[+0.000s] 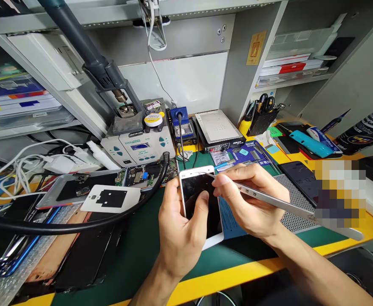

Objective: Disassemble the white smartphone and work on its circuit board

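A white smartphone (194, 195) with a dark screen is held tilted over the green mat. My left hand (183, 225) is closed around its left side, thumb pressed on the screen. In my right hand (253, 195) is a pair of long silver tweezers (293, 209), gripped between thumb and fingers. Their thin tip reaches the phone's top edge, near the earpiece; whether it touches cannot be made out. The rounded rear end of the tweezers sticks out to the right. Fingers of my right hand hide part of the phone's right edge.
Behind the phone stand a hot-air station (142, 148), a soldering iron holder (183, 123) and a flat grey box (220, 127). A thick black hose (119, 219) crosses the left side near opened phones. Another phone (298, 180) lies right on a perforated mat. A blurred patch covers something there.
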Available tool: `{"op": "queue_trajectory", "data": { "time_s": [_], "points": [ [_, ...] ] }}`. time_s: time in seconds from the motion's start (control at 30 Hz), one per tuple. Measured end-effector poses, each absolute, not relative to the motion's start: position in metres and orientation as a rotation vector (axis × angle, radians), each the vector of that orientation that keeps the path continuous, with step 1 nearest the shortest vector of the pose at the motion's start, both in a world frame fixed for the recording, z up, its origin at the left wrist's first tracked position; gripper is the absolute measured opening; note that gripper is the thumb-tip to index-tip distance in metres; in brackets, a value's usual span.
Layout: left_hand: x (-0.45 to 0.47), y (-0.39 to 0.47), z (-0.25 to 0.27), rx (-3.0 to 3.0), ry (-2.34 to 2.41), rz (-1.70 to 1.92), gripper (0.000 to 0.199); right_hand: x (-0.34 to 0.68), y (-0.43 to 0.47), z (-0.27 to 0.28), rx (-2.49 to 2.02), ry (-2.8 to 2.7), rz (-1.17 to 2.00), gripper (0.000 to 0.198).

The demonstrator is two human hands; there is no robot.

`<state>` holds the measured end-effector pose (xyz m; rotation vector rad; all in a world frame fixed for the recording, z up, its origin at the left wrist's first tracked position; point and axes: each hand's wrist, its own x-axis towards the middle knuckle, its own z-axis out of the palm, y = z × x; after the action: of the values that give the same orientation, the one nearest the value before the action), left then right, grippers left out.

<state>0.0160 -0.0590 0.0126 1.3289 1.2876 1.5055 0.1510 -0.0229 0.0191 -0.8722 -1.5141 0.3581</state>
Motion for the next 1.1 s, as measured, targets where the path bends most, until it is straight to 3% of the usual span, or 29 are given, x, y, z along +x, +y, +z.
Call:
{"op": "queue_trajectory", "data": {
  "time_s": [1.1],
  "points": [
    [0.0162,-0.0591,0.0125,1.330,1.292,1.496,0.025,0.1527,-0.0217,0.0219,-0.894,-1.543,0.335,0.011]
  ]
}}
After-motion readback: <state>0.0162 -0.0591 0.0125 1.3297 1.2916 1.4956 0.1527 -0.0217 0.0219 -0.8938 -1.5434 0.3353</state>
